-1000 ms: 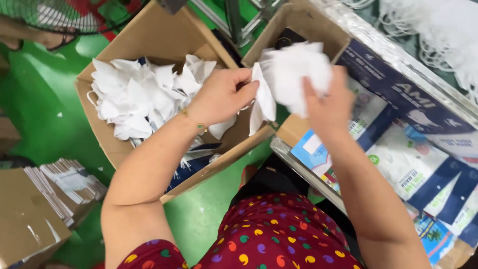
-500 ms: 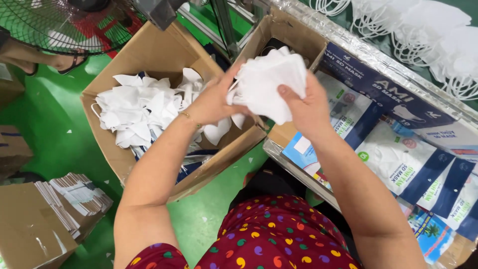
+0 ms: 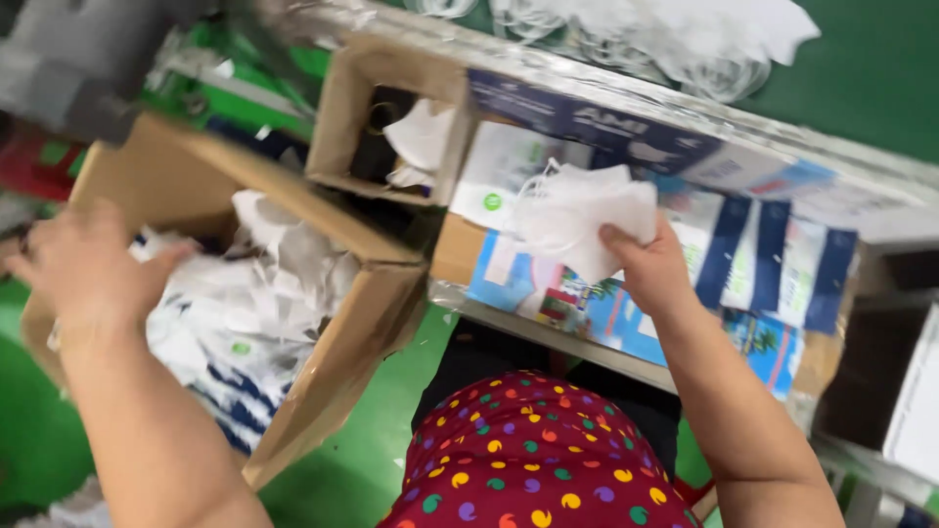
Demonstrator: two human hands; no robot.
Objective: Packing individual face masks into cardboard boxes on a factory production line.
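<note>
While the right hand [image 3: 653, 266] pinches a small stack of white face masks [image 3: 579, 217] over the desk [image 3: 548, 328], thumb on top and fingers closed beneath, the left hand [image 3: 83, 269] hovers open above a large cardboard box [image 3: 347, 342] of loose masks [image 3: 284, 284], fingers spread and holding nothing, though motion blur makes this uncertain. Printed blue and white packets [image 3: 753, 264] cover the desk. A smaller box [image 3: 386, 122] sits behind. Such masks look light, soft and floppy, with trailing ear loops; gripping the folded body keeps them together best.
</note>
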